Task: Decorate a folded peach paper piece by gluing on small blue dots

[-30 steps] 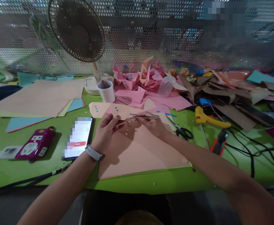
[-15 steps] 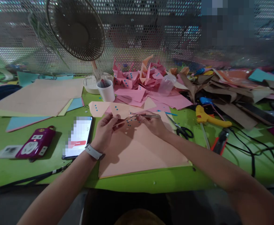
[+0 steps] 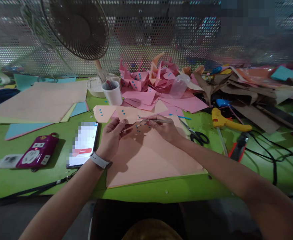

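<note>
My left hand (image 3: 111,135) pinches a peach paper piece (image 3: 130,114) between thumb and fingers. Small blue diamond-shaped bits show on that paper. My right hand (image 3: 164,128) is closed around slim metal tweezers (image 3: 167,121), whose tip points left at the paper. Below both hands lies a large peach sheet (image 3: 151,163), with several loose blue bits (image 3: 138,128) near its top edge. Left of the held piece is another peach cutout (image 3: 103,113) with blue bits on it. Shadow hides some of my left fingertips.
A phone (image 3: 83,145) and a purple power strip (image 3: 37,151) lie left. Scissors (image 3: 199,137), a yellow glue gun (image 3: 226,123) and a red cutter (image 3: 238,146) are right. Behind stand a white cup (image 3: 112,94), folded pink papers (image 3: 138,80) and a fan (image 3: 78,30).
The whole view has shifted slightly. Both hands stay at the peach piece, and the tweezers remain in my right hand with their tip near the paper.
</note>
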The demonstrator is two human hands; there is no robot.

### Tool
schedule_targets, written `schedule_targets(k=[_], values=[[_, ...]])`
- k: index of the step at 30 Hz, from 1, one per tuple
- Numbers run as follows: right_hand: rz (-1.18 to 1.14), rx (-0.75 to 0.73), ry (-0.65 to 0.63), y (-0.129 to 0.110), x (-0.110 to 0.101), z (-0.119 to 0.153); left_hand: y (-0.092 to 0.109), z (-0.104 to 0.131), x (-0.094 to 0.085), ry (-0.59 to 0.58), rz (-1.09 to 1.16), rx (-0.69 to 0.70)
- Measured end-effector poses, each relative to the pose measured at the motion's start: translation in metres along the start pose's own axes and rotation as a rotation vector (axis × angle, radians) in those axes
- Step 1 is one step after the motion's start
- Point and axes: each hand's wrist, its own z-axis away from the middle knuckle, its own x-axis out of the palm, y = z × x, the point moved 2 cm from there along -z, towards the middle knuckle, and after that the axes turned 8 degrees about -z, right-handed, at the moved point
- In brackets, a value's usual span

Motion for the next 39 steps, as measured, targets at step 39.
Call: schedule_targets(k=[39], values=[[-0.244,-0.05,0.091,-0.055,0.008,0.016,-0.003,0.018,0.019,-0.118,-0.089,-0.012]])
